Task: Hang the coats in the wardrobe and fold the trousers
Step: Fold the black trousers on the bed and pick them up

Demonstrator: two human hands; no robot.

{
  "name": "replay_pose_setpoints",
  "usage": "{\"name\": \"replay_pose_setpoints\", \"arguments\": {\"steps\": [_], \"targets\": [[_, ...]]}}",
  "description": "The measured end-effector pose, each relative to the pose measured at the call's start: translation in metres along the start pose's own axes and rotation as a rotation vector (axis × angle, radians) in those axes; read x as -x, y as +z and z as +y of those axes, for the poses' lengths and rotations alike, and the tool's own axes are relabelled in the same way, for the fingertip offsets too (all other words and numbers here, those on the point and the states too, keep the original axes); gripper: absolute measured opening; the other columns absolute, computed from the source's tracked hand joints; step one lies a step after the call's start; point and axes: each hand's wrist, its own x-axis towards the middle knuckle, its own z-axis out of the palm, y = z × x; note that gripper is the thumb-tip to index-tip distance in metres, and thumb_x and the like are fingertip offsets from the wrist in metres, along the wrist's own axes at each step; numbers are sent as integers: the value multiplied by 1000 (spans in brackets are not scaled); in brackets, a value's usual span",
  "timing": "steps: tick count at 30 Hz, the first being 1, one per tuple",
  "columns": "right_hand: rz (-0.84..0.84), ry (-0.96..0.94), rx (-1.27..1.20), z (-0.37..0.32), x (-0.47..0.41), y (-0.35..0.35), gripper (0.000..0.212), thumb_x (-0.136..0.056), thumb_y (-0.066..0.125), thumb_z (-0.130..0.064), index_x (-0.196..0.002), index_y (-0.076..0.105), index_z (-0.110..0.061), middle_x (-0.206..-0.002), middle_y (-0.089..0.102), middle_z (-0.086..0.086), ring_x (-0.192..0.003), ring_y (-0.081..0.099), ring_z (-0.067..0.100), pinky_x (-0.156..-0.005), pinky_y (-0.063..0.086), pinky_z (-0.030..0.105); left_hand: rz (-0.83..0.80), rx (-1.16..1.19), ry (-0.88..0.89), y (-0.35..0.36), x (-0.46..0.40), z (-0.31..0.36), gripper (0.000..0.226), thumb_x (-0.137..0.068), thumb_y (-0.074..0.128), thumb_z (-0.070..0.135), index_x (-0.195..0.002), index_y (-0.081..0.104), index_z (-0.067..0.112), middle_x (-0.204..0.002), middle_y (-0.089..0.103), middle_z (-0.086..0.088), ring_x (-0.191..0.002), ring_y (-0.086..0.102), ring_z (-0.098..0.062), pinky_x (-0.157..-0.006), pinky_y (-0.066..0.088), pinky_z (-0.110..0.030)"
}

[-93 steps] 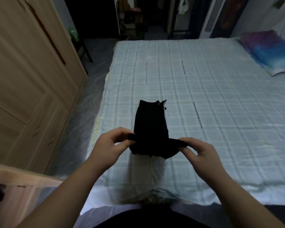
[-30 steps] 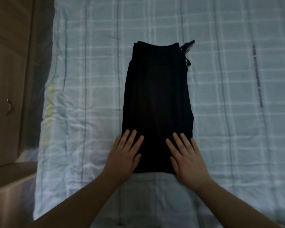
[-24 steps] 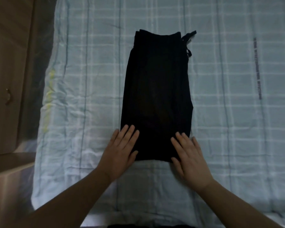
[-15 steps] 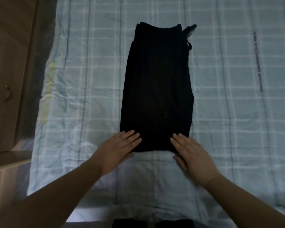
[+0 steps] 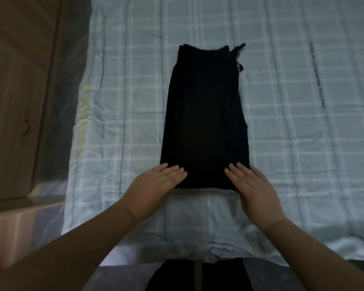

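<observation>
A: Hands first. Left hand (image 5: 156, 181) flat, fingers straight, tips on the near left corner of the trousers (image 5: 205, 114). Right hand (image 5: 252, 185) likewise flat, fingers extended over the near right corner. Neither one curls round the cloth.

B: Trousers' position?

A: Lying on the bed (image 5: 303, 143), near its foot, folded into a long narrow strip running away from the person. Waistband at the far end; a drawstring (image 5: 239, 57) pokes out at the far right corner.

B: Handling?

A: Soft, light, limp, I judge. No stiffness to hold a fold alone, so layers may slide. Best taken by pinching both near corners, all layers together, then carrying that edge toward the waistband.

B: Anything unclear?

A: Plenty. Dim light, black fabric: seams, creases and layer count cannot be read. Wardrobe (image 5: 19, 91) at left is cut off by the frame edge; only a handle (image 5: 25, 127) shows. No coats visible.
</observation>
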Motion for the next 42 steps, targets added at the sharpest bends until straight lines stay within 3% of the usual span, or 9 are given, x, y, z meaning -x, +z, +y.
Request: {"name": "replay_pose_setpoints", "arguments": {"steps": [3, 6, 9, 15, 25, 32, 35, 39, 42], "targets": [[-71, -107, -34, -13, 38, -32, 63, -82, 38, -2, -141, 56, -16, -146, 54, 2, -137, 49, 18, -114, 34, 52, -91, 19, 109, -9, 29, 12, 58, -85, 45, 5, -141, 49, 18, -138, 59, 3, -129, 53, -10, -119, 23, -31], [-123, -141, -176, -25, 64, -60, 61, -81, 43, -4, -138, 58, -19, -136, 62, -3, -124, 58, 9, -113, 36, 43, -128, 116, 147, -18, 55, 37, 50, -86, 46, 16, -134, 57, 25, -127, 66, 11, -117, 60, -4, -111, 34, -23], [-85, -62, -326, -31, 68, -80, 52, -82, 50, -13, -132, 55, -21, -123, 63, -10, -109, 59, 6, -106, 37, 20, -70, 228, -9, -33, 61, 56, 48, -88, 46, 26, -135, 53, 32, -124, 67, 12, -112, 63, -6, -97, 43, -16], [64, 132, -421, -18, 14, -106, 34, -88, 53, -10, -117, 68, -17, -118, 65, -9, -110, 61, 4, -97, 44, 16, 217, 598, -463, -77, 0, 51, 36, -92, 65, 16, -121, 64, 38, -114, 66, 17, -99, 53, 23, -85, 38, 1], [232, 597, -845, 24, -147, -133, 25, -92, 63, -6, -100, 69, -29, -97, 72, -17, -94, 66, -2, -82, 50, 13, 495, 980, -836, -133, -134, -19, 12, -90, 70, 18, -99, 65, 24, -92, 71, 8, -86, 68, -2, -71, 54, -17], [178, 687, -790, 83, -225, -74, 19, -97, 58, -17, -115, 65, -22, -101, 66, -19, -98, 63, -1, -89, 48, 19, 496, 884, -1032, -87, -218, -90, 30, -90, 69, 33, -114, 54, 23, -103, 62, 9, -95, 64, -11, -65, 46, -11], [178, 593, -540, 98, -235, -46, 35, -98, 59, -18, -132, 56, -12, -127, 60, 2, -122, 55, 21, -102, 40, 27, 440, 619, -1075, -61, -225, -92, 57, -93, 65, 34, -140, 41, 14, -135, 51, -4, -124, 51, -22, -98, 41, -25], [241, 367, -247, 80, -226, -37, 51, -100, 50, -20, -147, 41, -6, -157, 35, 17, -146, 29, 32, -121, 23, 47, 395, 85, -646, -31, -210, -62, 51, -98, 50, 27, -146, 42, 13, -155, 36, -12, -145, 29, -28, -120, 22, -41], [62, 137, -60, 54, -207, -23, 56, -99, 40, -32, -152, 38, -12, -162, 30, 10, -151, 21, 28, -122, 17, 54, 175, -23, -544, -4, -201, -48, 57, -99, 37, 38, -154, 29, 24, -162, 24, -7, -151, 16, -25, -121, 15, -49]]}}
